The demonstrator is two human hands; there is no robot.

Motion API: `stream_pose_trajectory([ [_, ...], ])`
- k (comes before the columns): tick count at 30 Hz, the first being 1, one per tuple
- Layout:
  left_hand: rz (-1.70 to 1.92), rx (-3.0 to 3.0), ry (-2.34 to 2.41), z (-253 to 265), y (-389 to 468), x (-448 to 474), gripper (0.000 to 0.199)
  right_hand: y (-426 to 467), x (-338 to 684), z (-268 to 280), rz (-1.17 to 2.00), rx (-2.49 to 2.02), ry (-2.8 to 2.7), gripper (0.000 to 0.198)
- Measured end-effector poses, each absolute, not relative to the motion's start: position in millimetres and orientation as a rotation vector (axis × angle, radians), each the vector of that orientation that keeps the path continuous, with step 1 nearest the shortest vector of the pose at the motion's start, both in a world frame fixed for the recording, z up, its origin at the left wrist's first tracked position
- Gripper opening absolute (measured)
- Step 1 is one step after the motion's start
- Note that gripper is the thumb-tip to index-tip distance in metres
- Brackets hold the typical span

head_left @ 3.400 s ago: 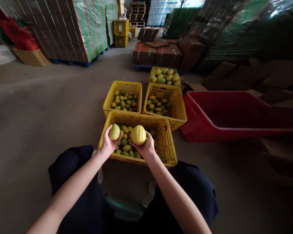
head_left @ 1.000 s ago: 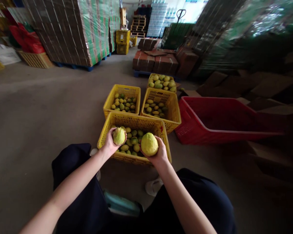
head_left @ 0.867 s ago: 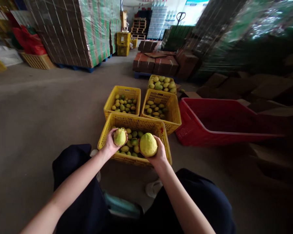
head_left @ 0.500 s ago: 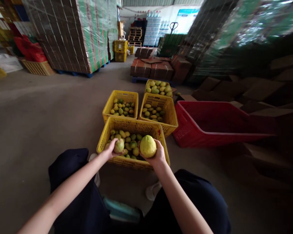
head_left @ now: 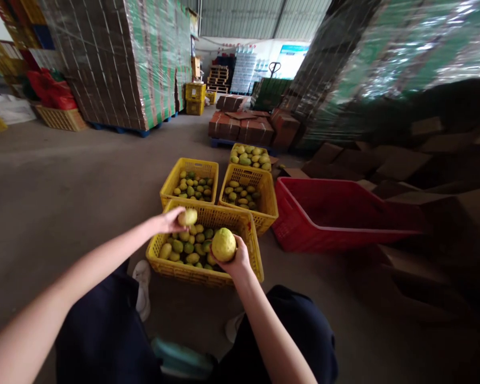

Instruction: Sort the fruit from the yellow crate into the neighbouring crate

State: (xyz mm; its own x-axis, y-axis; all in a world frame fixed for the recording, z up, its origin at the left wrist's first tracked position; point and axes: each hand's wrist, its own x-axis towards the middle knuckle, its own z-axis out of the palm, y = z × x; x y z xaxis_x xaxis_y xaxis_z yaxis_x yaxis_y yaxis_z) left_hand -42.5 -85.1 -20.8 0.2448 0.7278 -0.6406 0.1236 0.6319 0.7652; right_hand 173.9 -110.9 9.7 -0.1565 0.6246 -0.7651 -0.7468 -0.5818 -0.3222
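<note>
Left hand [head_left: 168, 221] grips small fruit [head_left: 188, 216] over near crate's [head_left: 200, 273] far rim; right hand [head_left: 232, 261] cups larger fruit [head_left: 223, 244] nearer the body.

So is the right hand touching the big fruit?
Touching. The head view shows the right hand cupping the big fruit from below, above the near crate.

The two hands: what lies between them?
In the head view, only the small green-yellow fruits piled in the near yellow plastic crate lie between the left hand and right hand.
</note>
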Motion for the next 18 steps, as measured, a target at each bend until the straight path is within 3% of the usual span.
stream_pose_trajectory([
  [6, 0.511, 1.118, 1.38, -5, -51, -84, 0.057, -111, 168, -3, 1.896, -1.197, 0.161, 0.021],
  [10, -0.18, 1.797, 1.58, -48, -81, -75, 0.053, -109, 169, -15, 1.882, -1.274, 0.14, 0.023],
  [13, -0.351, 1.969, 1.568, -78, -113, -56, 0.039, -108, 171, -22, 1.891, -1.301, 0.122, 0.024],
  [18, -0.519, 2.1, 1.482, -90, -129, -53, 0.042, -111, 178, -32, 1.868, -1.336, 0.125, 0.024],
])
